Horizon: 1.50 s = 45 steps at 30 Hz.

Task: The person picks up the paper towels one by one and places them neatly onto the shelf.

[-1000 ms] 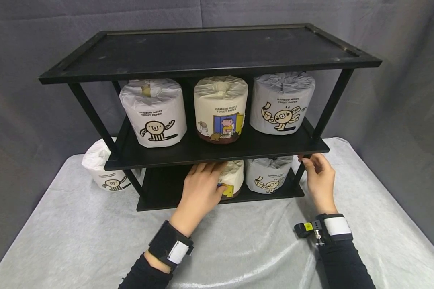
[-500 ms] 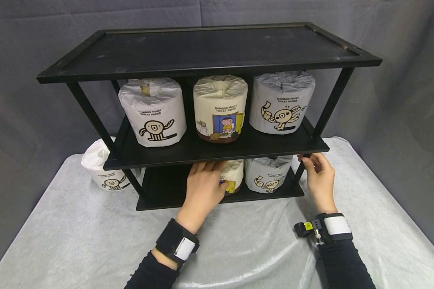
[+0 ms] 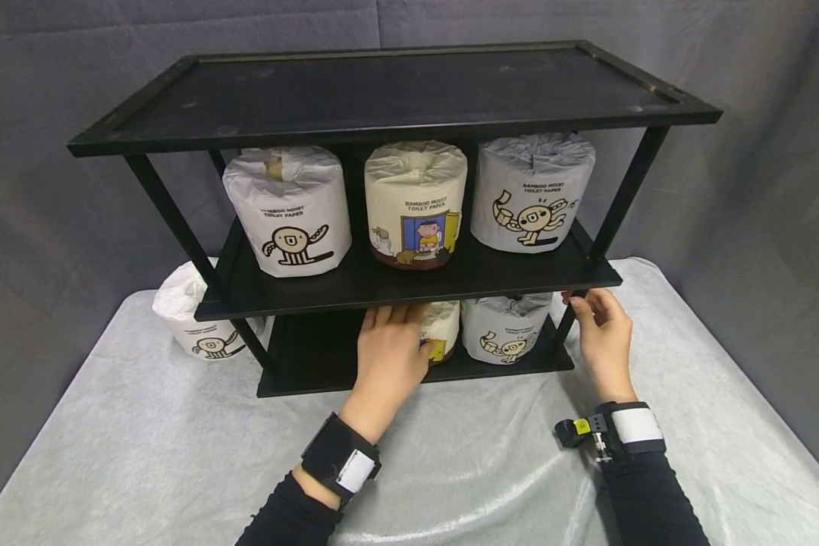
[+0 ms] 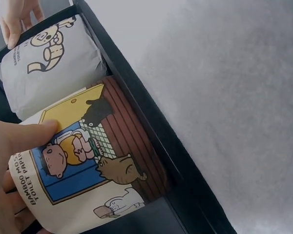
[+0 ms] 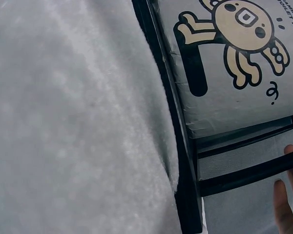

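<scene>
My left hand [image 3: 392, 349] reaches into the bottom level of a black rack [image 3: 409, 298] and grips a cream-wrapped toilet paper roll [image 3: 444, 322]. In the left wrist view its thumb lies across the front of that roll [image 4: 83, 151], while the other fingers curl at the far side, partly hidden. Just to the right stands a grey-white toilet paper roll [image 3: 508, 334], close against the cream one. At the rack's right front post [image 3: 565, 326] my right hand [image 3: 606, 341] holds on, thumb in front and fingers behind, under the middle board.
Three wrapped rolls line the middle level: a white roll [image 3: 290, 212], a cream roll [image 3: 416, 205] and a grey-white roll [image 3: 535, 193]. Another white roll [image 3: 198, 315] stands on the grey cloth [image 3: 143, 440] left of the rack. A grey curtain [image 3: 61, 152] hangs behind.
My left hand has shifted slightly right, and the cream roll has moved a little backward on the bottom level. The right hand stays at the post.
</scene>
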Motion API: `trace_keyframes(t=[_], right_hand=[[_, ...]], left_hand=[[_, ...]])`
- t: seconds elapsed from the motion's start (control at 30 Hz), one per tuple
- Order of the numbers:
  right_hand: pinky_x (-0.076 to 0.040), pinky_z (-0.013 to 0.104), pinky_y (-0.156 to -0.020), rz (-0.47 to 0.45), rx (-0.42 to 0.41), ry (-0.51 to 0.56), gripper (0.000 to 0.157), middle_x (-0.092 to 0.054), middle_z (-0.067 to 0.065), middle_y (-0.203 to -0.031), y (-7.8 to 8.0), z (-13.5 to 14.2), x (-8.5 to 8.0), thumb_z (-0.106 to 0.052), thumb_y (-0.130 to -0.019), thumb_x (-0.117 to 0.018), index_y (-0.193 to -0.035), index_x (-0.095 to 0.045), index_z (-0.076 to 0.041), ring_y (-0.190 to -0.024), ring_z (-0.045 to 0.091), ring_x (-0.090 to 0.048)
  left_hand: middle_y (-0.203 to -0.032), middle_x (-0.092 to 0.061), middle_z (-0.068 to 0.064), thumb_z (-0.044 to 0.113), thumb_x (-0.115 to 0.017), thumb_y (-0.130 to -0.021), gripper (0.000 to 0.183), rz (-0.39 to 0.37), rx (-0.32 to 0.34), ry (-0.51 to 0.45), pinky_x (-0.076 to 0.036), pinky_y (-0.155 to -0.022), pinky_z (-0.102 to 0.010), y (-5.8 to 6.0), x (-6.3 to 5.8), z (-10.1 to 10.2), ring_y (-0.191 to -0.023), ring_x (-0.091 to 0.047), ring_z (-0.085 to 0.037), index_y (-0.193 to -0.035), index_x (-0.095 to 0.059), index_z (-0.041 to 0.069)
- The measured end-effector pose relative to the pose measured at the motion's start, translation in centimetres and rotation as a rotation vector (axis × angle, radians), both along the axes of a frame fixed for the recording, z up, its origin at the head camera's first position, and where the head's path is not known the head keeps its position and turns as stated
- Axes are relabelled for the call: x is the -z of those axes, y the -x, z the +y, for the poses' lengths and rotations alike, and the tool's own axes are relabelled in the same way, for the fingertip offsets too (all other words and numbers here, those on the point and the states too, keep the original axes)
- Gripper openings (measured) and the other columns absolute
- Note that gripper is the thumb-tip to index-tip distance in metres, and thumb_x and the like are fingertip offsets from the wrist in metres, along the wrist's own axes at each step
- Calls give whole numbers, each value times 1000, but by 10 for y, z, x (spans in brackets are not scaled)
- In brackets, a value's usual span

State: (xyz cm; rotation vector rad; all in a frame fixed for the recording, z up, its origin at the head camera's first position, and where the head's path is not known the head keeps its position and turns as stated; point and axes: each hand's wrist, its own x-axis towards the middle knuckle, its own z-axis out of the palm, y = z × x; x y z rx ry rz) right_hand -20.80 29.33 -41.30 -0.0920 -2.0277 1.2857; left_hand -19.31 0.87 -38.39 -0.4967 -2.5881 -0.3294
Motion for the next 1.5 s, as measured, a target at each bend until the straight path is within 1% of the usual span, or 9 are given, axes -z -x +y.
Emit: trace_keyframes(t=[0.17,0.33,0.47,0.6,0.8,0.9,1.17,1.4,1.5], right_hand=[[-43,6,-73,12,-7,1,22,-61,-31,-82,-1,-1,-1,-18,-88,-61,-102,-66,-2,-81,-3,-61],[-43,6,-72,9,-4,4,23,-61,-32,-81,-1,0,-1,-18,-88,-61,-103,-65,0,-81,-4,-60],[-41,8,-71,-1,4,-4,23,-60,-34,-81,-1,0,-1,-17,-88,-62,-103,-65,0,-81,-7,-59],[-40,9,-70,-17,15,-19,22,-59,-33,-81,-1,-1,-2,-15,-88,-62,-103,-66,0,-80,-9,-57],[-42,7,-71,-11,7,-13,22,-62,-25,-83,-12,-12,-17,-10,-88,-61,-103,-64,6,-80,-5,-59],[-41,7,-70,7,-6,-15,20,-62,-26,-82,-16,-16,-24,-8,-88,-61,-101,-64,7,-80,-5,-59],[-40,6,-71,20,-27,4,23,-61,-31,-81,-17,-14,-22,-11,-89,-60,-99,-63,9,-80,-4,-61],[-42,5,-72,46,-49,17,24,-60,-31,-80,-18,-15,-22,-8,-88,-60,-99,-62,13,-79,-1,-61],[-42,6,-73,40,-46,16,23,-60,-31,-81,-16,-16,-23,-8,-88,-59,-100,-62,12,-80,1,-61]], left_hand=[[-126,-64,-7,32,-77,-71,61,10,-3,25,-44,-100,-50,-1,2,2,-120,-48,-26,-126,-59,17],[-125,-63,-7,31,-77,-71,63,29,25,56,-43,-101,-49,-4,3,0,-120,-48,-26,-128,-57,14],[-133,-58,-7,31,-75,-73,68,2,63,68,-39,-107,-49,-8,3,-5,-126,-44,-25,-134,-51,13],[-140,-54,-5,29,-69,-80,63,-35,115,50,-35,-112,-48,-12,4,-14,-132,-41,-23,-138,-47,13],[-142,-53,-2,27,-63,-85,54,-10,161,35,-35,-112,-47,-18,3,-28,-131,-42,-19,-136,-50,17],[-140,-54,-2,28,-63,-85,51,27,175,52,-36,-111,-47,-22,1,-33,-131,-42,-19,-134,-52,17],[-134,-58,-4,35,-64,-84,53,67,197,94,-38,-109,-47,-42,-8,-45,-127,-46,-20,-133,-52,18],[-136,-58,0,34,-65,-84,53,-8,210,22,-40,-108,-45,-69,-18,-62,-128,-46,-16,-132,-53,19],[-137,-57,0,34,-64,-84,53,-19,205,26,-39,-109,-45,-78,-20,-73,-129,-45,-16,-133,-52,19]])
